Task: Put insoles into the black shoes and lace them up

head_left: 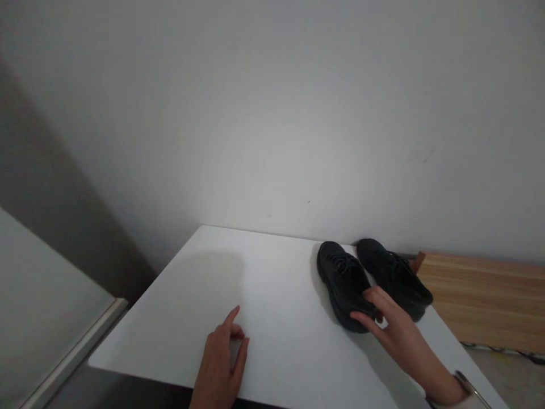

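Note:
Two black lace-up shoes stand side by side on the white table, toes toward the wall. My right hand pinches the heel collar of the nearer, left-hand shoe, thumb outside and fingers at the opening. Just beyond that hand, the other shoe sits at the table's right edge, and the wrist crosses in front of the table beside it. Over the table's front part, my left hand is empty, its index finger stretched out and its thumb apart from the curled fingers.
A pale wall rises directly behind the table. To the right lies a wood-grain surface, lower than the tabletop. At the left, a white panel with a light edge strip stands near the table's left side.

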Demonstrator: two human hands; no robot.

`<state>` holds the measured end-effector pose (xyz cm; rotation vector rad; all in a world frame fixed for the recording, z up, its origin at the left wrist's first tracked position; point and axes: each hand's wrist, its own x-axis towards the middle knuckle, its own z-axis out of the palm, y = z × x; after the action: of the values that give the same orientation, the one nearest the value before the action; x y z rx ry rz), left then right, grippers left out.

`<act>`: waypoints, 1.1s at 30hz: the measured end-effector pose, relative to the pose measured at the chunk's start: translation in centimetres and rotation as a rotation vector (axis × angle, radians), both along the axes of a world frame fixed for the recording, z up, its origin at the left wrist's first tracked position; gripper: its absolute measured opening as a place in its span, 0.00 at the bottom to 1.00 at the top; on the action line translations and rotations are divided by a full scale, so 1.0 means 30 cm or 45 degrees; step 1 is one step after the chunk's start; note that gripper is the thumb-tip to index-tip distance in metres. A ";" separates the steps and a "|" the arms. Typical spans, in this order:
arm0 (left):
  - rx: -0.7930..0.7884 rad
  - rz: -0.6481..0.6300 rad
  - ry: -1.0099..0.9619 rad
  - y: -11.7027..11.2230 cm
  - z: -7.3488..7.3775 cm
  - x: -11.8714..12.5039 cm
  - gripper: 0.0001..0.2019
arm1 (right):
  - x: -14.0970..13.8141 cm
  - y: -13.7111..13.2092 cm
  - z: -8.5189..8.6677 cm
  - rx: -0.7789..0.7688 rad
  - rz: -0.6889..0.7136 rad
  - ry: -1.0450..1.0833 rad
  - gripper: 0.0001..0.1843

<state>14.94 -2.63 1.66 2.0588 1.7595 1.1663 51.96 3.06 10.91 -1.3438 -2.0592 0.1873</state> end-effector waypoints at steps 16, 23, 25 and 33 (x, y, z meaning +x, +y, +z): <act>0.036 -0.002 0.010 -0.008 0.027 0.016 0.24 | 0.189 0.096 -0.143 0.103 -0.335 -0.075 0.27; 0.046 -0.011 0.041 0.003 0.034 0.025 0.22 | 0.170 0.094 -0.157 0.239 -0.453 -0.160 0.30; 0.075 -0.014 0.096 0.007 0.035 0.028 0.21 | 0.138 0.076 -0.156 0.415 -0.516 -0.206 0.32; 0.205 0.084 0.415 0.011 0.052 0.055 0.19 | -0.063 -0.141 -0.225 0.557 -0.328 -0.216 0.24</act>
<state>16.58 -2.32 3.24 2.4189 1.9428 1.0700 50.06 -1.15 4.16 -1.3585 -1.8892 -0.4772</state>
